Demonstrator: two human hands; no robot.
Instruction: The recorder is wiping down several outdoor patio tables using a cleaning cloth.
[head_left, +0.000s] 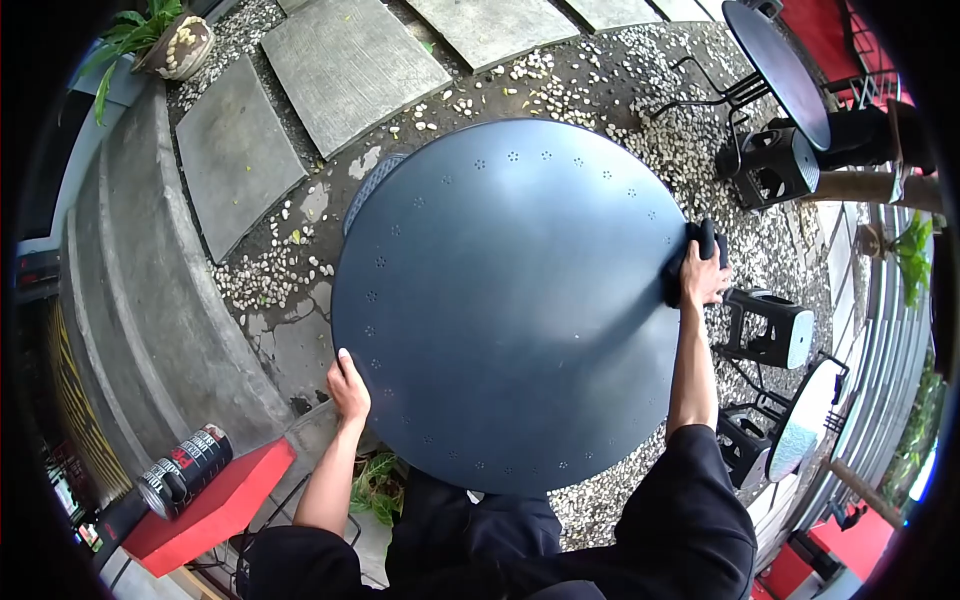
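A round dark blue-grey table top (510, 300) with small punched flower patterns around its rim fills the middle of the view, directly before me. My left hand (349, 388) grips the table's left edge, thumb at the rim and the other fingers mostly hidden. On the far right edge, my right hand (703, 276) presses down with a bunched black cloth (703, 238) in its grasp. Part of the cloth hangs around the rim. A dark shadow or reflection runs from it across the surface. The table's legs are hidden beneath the top.
Behind the table's left edge shows a grey patterned stool (367, 191). Black stools (769, 326) and a tilted-looking round table (780, 75) stand on white pebbles at right. Concrete steps (180, 285) rise at left. A black cylindrical container (187, 469) sits on a red slab (217, 506).
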